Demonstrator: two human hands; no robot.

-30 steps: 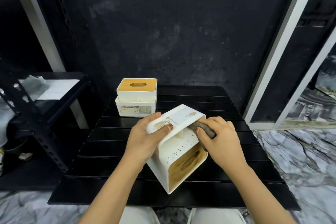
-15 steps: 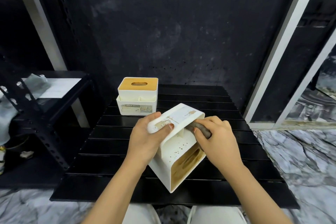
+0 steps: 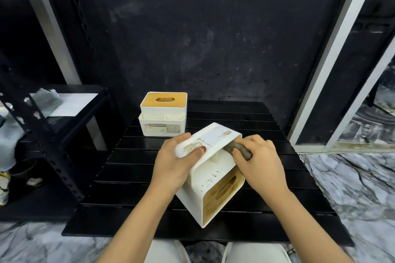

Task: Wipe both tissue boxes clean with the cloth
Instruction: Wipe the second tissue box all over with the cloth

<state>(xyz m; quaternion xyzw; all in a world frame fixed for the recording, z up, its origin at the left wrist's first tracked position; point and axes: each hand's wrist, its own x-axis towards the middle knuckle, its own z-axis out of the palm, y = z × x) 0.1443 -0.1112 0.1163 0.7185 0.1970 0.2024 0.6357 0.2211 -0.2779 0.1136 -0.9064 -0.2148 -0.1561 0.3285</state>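
A white tissue box (image 3: 210,174) with a wooden lid lies tipped on its side at the middle of the black slatted table (image 3: 132,168); brown specks dot its upturned face. My left hand (image 3: 174,163) grips its upper left edge, thumb on the front pocket wall. My right hand (image 3: 259,161) holds a rolled grey-brown cloth (image 3: 239,149) pushed into the pocket on the box's upper right side. A second white tissue box (image 3: 163,114) with a wooden lid stands upright at the table's back left corner.
A black metal rack (image 3: 49,126) stands left of the table, with a white sheet and a pale cloth on its shelf. A dark wall is close behind the table. A white-framed panel (image 3: 320,83) stands at the right. The floor is grey marble.
My right hand has shifted the cloth slightly along the pocket of the tipped box. My left hand keeps the same grip. The view has tilted up a little.
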